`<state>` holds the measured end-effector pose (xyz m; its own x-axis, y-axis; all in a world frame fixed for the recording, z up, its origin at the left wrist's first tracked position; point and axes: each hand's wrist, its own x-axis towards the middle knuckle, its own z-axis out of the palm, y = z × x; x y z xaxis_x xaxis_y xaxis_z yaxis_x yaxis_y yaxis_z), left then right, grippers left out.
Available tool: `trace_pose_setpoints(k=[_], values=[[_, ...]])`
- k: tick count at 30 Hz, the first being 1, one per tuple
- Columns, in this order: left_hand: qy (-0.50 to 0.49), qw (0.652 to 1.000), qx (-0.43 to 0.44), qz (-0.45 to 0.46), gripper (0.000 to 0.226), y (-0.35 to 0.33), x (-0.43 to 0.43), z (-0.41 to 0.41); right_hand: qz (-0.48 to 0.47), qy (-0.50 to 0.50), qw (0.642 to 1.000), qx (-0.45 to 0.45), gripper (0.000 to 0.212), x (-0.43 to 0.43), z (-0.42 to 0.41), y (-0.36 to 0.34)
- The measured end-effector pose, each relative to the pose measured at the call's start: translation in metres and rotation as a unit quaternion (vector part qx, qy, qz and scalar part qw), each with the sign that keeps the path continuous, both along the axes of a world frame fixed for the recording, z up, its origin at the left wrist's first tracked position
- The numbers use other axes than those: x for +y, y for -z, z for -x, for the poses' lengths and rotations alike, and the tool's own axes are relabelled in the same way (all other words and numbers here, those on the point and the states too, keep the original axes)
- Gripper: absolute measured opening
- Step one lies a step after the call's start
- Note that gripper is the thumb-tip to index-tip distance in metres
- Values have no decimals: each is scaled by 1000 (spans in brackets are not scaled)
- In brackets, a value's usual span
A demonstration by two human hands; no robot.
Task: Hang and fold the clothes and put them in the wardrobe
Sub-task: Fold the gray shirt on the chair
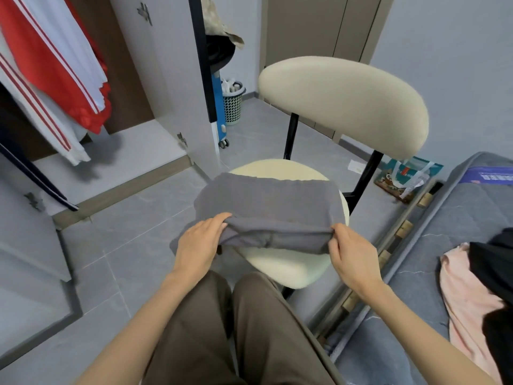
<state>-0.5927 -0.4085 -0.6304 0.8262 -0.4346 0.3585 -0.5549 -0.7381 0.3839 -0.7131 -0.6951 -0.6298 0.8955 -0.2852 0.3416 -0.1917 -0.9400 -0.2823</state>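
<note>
Head view: nearest, the person's own brown trousers (244, 337) fill the lower frame. Just beyond them, the near folded edge of a grey garment (269, 204) is gripped at both corners. The left hand (200, 243) has its fingers curled over the left corner, and the right hand (352, 257) pinches the right corner between thumb and fingers.

The garment is laid across the round cream chair seat (286, 269), partly folded, with a gathered edge on the far side that suggests an elastic waistband. The near left corner hangs off the seat.

The cloth is judged light, thin and limp. It should drape and slide on the smooth seat, so it is best held at two corners along a fold, as it is now, and kept taut so the layers do not slip apart.

To the right, a pink garment (466, 301) and a black garment (492, 269) lie on a grey mattress (455, 226).

Farther off on the left, the open wardrobe (166, 79) is seen, with red-and-white striped clothes (55, 65) hung inside. Its grey floor looks a likely place for the folded piece.
</note>
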Motion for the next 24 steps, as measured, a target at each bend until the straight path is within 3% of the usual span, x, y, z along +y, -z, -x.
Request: trace_pose_setpoints(k=[3,6,11,15,18,24], values=[[70,995,69,-2,26,-6,13,5,0,37,999,18,25,-1,13,-10],[112,988,89,-50,42,-10,17,7,7,74,996,50,29,-1,16,-15],[156,976,146,-49,10,-13,5,-16,12,83,993,85,27,-11,-1,-21],[108,971,144,-157,36,-20,-13,-46,21,43,993,105,23,-26,-29,-24],[65,962,131,-231,49,-21,-35,-72,87,23,982,164,22,-38,-64,-22],[-11,956,144,-255,44,9,-69,-120,153,32,952,263,28,-58,-131,4]])
